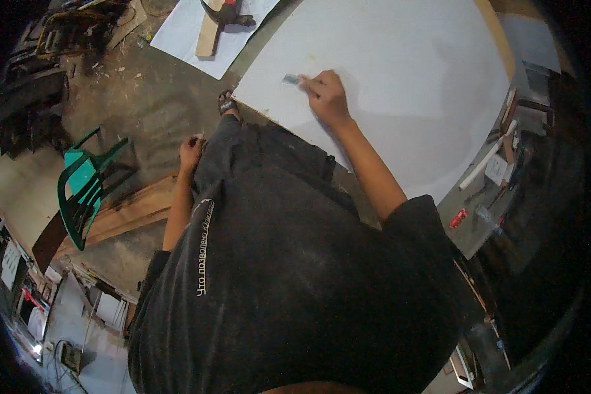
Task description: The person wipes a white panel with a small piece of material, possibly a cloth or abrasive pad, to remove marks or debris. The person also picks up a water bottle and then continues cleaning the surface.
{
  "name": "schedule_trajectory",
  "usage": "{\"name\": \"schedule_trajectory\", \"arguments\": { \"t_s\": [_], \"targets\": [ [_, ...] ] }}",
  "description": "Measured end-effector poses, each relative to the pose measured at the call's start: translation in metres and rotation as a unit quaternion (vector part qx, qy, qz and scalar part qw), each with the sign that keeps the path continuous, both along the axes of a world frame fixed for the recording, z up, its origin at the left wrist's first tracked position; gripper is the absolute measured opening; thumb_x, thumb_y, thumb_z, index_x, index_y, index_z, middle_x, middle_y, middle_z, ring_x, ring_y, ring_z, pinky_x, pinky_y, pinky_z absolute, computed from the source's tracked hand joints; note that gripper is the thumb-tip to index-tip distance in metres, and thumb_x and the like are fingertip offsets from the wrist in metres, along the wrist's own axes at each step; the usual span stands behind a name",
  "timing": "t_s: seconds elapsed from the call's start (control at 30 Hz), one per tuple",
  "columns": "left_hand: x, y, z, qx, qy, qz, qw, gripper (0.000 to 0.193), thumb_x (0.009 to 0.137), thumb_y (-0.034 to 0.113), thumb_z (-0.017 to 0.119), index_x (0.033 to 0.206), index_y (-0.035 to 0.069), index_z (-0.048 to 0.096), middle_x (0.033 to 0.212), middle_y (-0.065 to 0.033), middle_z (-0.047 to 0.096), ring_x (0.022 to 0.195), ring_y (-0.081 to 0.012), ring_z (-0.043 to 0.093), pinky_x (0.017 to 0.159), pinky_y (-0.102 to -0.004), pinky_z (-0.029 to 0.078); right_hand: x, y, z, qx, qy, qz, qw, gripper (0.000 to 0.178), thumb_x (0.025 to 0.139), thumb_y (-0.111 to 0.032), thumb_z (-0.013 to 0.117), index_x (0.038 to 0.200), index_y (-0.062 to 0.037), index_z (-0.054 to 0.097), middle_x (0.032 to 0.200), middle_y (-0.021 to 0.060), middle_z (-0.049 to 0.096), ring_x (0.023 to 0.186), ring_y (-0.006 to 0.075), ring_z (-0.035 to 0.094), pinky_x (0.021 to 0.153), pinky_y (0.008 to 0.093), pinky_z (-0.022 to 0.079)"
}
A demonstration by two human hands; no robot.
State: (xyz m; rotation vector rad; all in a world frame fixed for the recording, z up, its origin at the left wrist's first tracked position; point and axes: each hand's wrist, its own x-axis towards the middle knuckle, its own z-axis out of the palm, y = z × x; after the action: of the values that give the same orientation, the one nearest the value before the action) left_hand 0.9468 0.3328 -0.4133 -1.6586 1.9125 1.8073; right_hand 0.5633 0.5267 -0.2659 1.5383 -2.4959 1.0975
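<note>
Right hand (328, 98): over the near-left part of a broad white panel (400, 79), fingers closed around a small grey flat-bladed tool (291, 79). The blade pointed left, away from the knuckles, and lay at or just above the white face; contact could not be told. Hand and tool were slightly blurred. The tool was well inside the panel's near-left edge, with a faint yellowish mark (312, 58) just beyond it.

Left hand (190, 155): low beside the left thigh, clear of the panel, fingers curled. A small pale patch showed at the fingertips; could not tell whether it was a held object, nor how far the hand was open.

Surroundings: a white sheet (177, 33) lay beyond the panel's left corner, bearing a pale wooden block (207, 38) with a dark-and-red claw hammer (233, 16) across it. A sandalled foot (226, 102) showed just beside that corner, on the grey-brown floor (154, 92). A green chair (82, 174) stood to the left, near long wooden boards (128, 217). On the right, past the panel's edge, were a white strip (477, 165) and a small red object (458, 218).
</note>
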Motion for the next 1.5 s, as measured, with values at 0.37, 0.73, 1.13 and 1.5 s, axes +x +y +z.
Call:
{"name": "schedule_trajectory", "arguments": {
  "t_s": [0.37,0.73,1.13,1.5],
  "targets": [
    [-0.043,-0.025,0.016,-0.022,0.040,-0.047,0.998,0.026,0.094,0.020,0.061,0.109,-0.001,0.063,0.099,-0.0074,0.069,0.084,-0.0147,0.064,0.078,-0.0292,0.050,-0.024,-0.030,-0.017,-0.031,-0.010,-0.202,0.979,0.009,0.074,-0.008,0.075,0.081,-0.0042,0.071,0.072,0.0100,0.054,0.073,0.0284,0.055,0.064,0.0403,0.045],
    [-0.048,-0.017,-0.004,-0.019,0.008,-0.099,0.995,0.032,0.091,0.027,0.065,0.101,-0.004,0.064,0.089,-0.0118,0.070,0.081,-0.0151,0.064,0.074,-0.0299,0.049,-0.013,-0.043,-0.022,-0.068,0.029,-0.245,0.967,0.003,0.076,-0.004,0.072,0.076,-0.0075,0.071,0.068,0.0101,0.053,0.066,0.0279,0.053,0.059,0.0396,0.043],
    [-0.084,-0.031,0.000,0.008,-0.030,-0.221,0.975,0.031,0.090,0.025,0.064,0.102,-0.003,0.066,0.091,-0.0098,0.071,0.081,-0.0154,0.064,0.075,-0.0303,0.049,0.003,-0.054,-0.021,-0.047,0.012,-0.318,0.947,0.003,0.077,-0.008,0.070,0.075,-0.0069,0.069,0.066,0.0096,0.050,0.066,0.0298,0.052,0.060,0.0425,0.040],
    [-0.005,-0.055,-0.028,-0.024,-0.042,-0.160,0.986,0.039,0.089,0.031,0.065,0.102,-0.006,0.065,0.091,-0.0136,0.071,0.083,-0.0201,0.067,0.078,-0.0324,0.050,0.020,-0.063,-0.016,-0.021,0.011,-0.399,0.917,0.005,0.076,-0.007,0.068,0.077,-0.0106,0.071,0.069,0.0097,0.053,0.069,0.0315,0.055,0.063,0.0427,0.044]
  ]
}}
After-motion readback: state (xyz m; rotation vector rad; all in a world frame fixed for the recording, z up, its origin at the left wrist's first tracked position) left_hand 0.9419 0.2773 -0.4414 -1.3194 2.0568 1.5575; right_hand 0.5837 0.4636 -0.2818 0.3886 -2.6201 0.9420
